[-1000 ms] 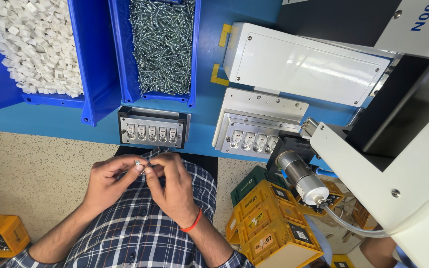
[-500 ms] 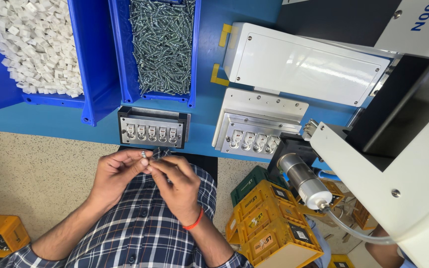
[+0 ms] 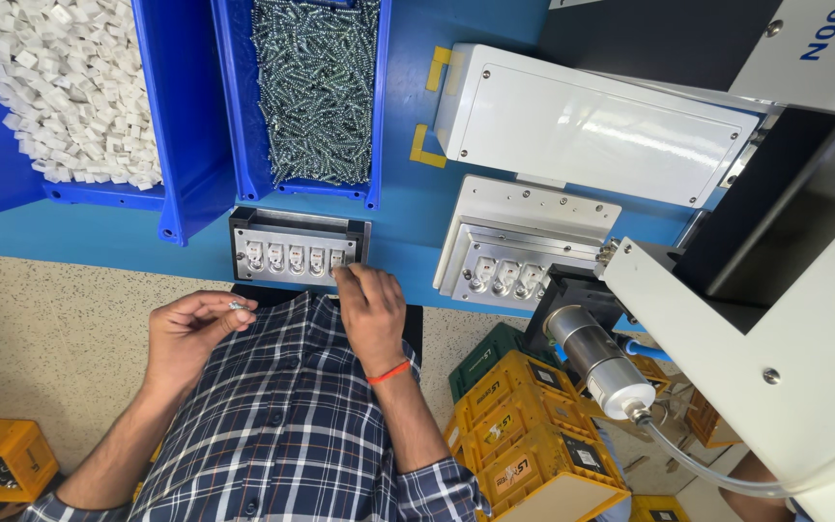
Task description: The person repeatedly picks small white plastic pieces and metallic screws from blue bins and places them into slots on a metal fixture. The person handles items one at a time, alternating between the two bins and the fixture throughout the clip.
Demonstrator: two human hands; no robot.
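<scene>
- The right hand [image 3: 371, 307] reaches up toward twelve o'clock, its fingertips [image 3: 344, 275] pinched on a small part right at the near-right slot of the dark metal fixture [image 3: 299, 251]; what exactly is pinched is too small to tell.
- The left hand [image 3: 188, 333] sits at about nine o'clock from the right one, well apart from it, curled with thumb and forefinger closed on a small screw [image 3: 240, 305].
- A white machine housing [image 3: 775, 329] fills the side from one to five o'clock, with a steel cylinder [image 3: 596, 360] poking out beneath it.
- A white rectangular cover [image 3: 591, 126] lies at one o'clock on the blue worktop [image 3: 408, 208].
- A blue bin of white plastic pieces [image 3: 70, 87] stands at eleven o'clock.
- A second blue bin of silvery screws [image 3: 316, 87] stands at twelve o'clock, just beyond the fixture.
- A pale metal jig [image 3: 524, 256] holding three small parts lies at three o'clock from the fixture.
- Yellow crates [image 3: 524, 445] are stacked on the floor at five o'clock.
- The fixture, at the worktop's near edge, carries a row of small white parts seated in its slots.
- An orange band [image 3: 388, 371] circles the right wrist.
</scene>
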